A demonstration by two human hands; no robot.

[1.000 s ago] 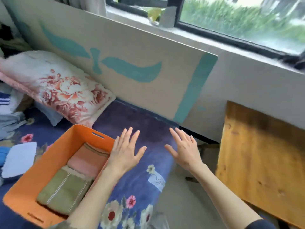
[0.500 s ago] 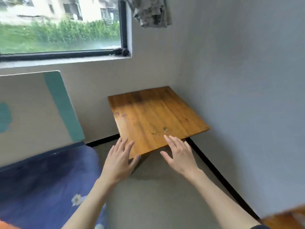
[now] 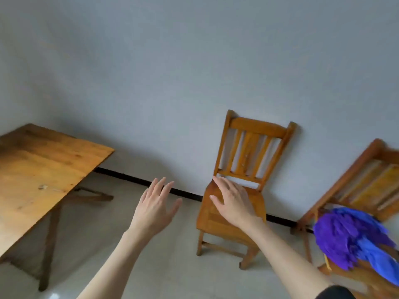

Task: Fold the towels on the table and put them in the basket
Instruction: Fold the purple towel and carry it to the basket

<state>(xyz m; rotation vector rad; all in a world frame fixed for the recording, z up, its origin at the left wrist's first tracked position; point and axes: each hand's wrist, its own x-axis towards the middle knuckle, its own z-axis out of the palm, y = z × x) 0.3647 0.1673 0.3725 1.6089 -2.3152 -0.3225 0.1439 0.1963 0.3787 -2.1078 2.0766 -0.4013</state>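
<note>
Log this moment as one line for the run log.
left hand: open, empty | right hand: open, empty | table: no towels visible | chair: blue-purple cloth | basket: out of view

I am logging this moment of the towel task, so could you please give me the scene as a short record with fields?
left hand: left hand raised in the air, fingers spread, holding nothing
right hand: right hand raised, fingers straight, holding nothing, seen in front of the middle chair
table: wooden table at left, no towel on the part in view
chairs: wooden chair against the wall; second chair at right
cloth: blue-purple cloth lying on the second chair
basket: not in view
</note>
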